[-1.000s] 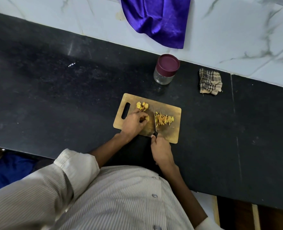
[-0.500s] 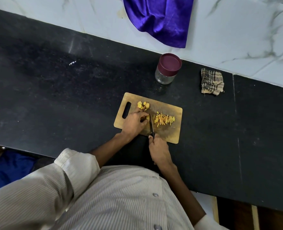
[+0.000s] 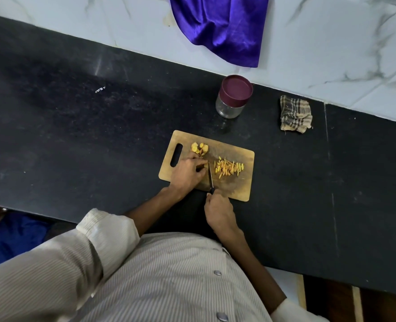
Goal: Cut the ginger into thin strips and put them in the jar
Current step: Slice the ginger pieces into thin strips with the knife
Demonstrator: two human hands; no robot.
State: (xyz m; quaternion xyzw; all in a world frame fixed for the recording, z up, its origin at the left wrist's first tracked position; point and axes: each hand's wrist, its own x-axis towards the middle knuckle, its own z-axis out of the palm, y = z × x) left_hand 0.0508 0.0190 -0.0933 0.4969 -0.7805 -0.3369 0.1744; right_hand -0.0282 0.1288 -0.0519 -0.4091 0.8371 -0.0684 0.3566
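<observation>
View: head camera, looking down on a counter and both hands.
Board: a wooden board lies near the counter's front edge, its handle slot to the left.
Left hand: the left hand rests on the board with fingers curled down, apparently pinning a ginger piece that is hidden under the fingertips.
Right hand: the right hand is wrapped round the handle of a knife, just off the board's near edge.
Knife: the blade points away from the person and stands just beside the left fingertips; whether it touches ginger cannot be told.
Strips: a loose heap of strips lies on the board right of the blade, apart from it.
Slices: a few uncut slices sit near the board's far left, just beyond the left hand.
Jar: the jar stands behind the board, well apart from the hands, lid on, glass seemingly empty.
Progress: judged about mid-task; much ginger is already stripped, the slices remain to cut, and opening and filling the jar is not yet begun.
Surface: dark speckled stone, backed by white marbled tile.
Surroundings: a checked rag lies right of the jar; a purple cloth hangs over the tile.
</observation>
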